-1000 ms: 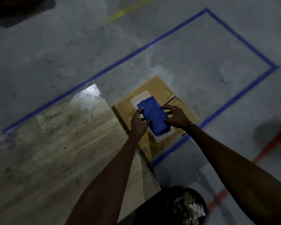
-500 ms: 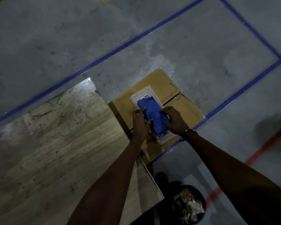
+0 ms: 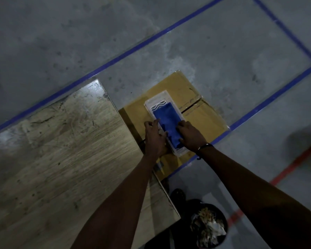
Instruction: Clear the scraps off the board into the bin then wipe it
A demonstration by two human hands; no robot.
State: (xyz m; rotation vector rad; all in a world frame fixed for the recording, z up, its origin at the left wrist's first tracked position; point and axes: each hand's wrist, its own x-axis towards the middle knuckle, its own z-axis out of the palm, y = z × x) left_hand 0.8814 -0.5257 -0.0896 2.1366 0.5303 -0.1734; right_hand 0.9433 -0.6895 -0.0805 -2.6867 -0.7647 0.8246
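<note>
Head camera, high, facing steeply down at floor (image 3: 223, 51).

Board (image 3: 61, 159) cut off left, bottom; bin (image 3: 207, 229) contents perhaps scraps, too dim.
</note>
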